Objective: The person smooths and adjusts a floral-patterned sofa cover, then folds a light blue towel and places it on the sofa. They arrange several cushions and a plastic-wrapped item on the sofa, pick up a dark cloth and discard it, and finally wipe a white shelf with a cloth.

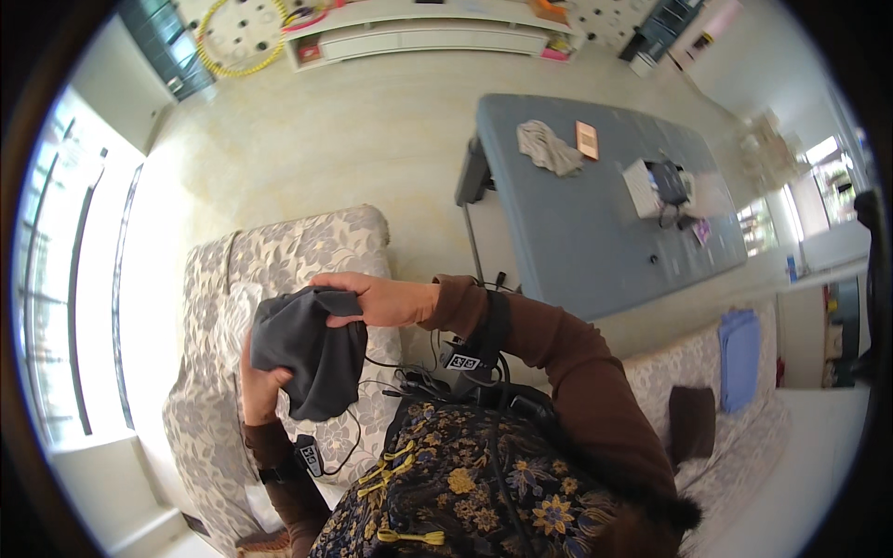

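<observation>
A dark grey cloth [307, 356], bunched and folded, is held up between my two hands over the flower-patterned sofa cover [293, 251]. My left hand [261, 387] grips its left side, the thumb on top near the lower edge and the other fingers mostly hidden. From the right, my right hand [370, 300] pinches the cloth's upper right corner between thumb and fingers. Crumpled clear plastic [241, 314] lies on the sofa just beyond the cloth. Black devices with cables are strapped to both of my forearms.
A table with a blue-grey cover [579, 230] stands ahead right, bearing a crumpled beige cloth [548, 148], an orange box [587, 140] and a white basket [642, 188]. At right, a folded blue cloth [739, 359] and a dark brown cloth [692, 422] lie on patterned seating. Cables hang by my waist.
</observation>
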The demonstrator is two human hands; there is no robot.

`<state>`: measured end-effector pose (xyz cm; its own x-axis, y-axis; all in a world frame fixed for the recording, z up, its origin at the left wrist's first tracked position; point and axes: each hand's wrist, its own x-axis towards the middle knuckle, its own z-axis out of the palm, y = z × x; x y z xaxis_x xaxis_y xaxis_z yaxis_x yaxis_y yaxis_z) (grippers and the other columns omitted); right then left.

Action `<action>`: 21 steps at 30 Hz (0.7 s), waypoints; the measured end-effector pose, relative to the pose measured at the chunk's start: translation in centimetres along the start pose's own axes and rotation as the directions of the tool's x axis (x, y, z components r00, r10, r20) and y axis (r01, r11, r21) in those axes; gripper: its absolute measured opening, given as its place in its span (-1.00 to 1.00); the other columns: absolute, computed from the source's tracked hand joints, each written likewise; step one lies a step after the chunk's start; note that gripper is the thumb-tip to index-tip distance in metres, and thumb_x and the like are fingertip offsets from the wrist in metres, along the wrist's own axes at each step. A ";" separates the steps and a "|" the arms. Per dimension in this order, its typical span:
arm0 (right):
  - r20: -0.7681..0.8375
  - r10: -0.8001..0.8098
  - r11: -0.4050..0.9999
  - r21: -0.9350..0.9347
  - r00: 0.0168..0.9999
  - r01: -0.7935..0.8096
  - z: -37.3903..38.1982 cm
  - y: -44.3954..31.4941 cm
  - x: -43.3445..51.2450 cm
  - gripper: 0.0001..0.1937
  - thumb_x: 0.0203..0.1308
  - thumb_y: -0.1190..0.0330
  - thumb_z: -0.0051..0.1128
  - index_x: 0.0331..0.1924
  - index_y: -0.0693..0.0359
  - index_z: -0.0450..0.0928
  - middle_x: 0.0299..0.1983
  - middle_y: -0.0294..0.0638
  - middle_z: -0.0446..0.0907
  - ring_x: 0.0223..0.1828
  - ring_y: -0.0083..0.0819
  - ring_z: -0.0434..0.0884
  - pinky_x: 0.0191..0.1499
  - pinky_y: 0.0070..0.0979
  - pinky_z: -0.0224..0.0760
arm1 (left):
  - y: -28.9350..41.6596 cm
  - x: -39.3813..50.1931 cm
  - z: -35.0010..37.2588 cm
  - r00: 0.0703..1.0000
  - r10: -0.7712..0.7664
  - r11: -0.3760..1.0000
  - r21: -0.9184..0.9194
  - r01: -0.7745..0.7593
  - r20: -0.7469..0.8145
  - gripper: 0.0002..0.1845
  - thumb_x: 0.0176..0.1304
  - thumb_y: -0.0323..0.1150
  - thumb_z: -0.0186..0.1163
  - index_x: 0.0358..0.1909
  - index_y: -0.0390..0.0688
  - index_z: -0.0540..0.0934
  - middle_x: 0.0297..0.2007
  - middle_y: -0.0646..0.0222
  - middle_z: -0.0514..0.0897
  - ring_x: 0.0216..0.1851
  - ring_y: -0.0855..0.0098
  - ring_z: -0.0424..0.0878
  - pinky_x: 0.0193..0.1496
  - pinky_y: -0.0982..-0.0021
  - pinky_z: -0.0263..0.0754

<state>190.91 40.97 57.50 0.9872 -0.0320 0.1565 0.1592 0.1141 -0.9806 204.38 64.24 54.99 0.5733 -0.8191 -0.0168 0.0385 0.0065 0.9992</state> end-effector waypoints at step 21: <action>-0.469 -0.078 0.896 -0.419 0.880 -0.144 -11.5 -7.3 -24.8 -0.43 -0.34 0.18 0.37 -0.14 0.28 0.51 -0.27 0.07 0.59 -0.19 -0.05 0.59 -0.12 -0.36 0.44 | 4.5 10.6 32.1 0.694 -0.043 0.993 0.106 -0.048 0.718 -0.62 0.08 -0.56 0.22 -0.01 -0.30 0.45 -0.17 0.38 0.59 -0.14 0.53 0.53 -0.01 0.51 0.39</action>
<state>165.15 29.50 59.41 0.8499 -0.5024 0.1592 -0.0047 -0.3093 -0.9509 184.36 37.18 60.41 -0.1914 -0.9811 -0.0294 -0.0762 -0.0150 0.9970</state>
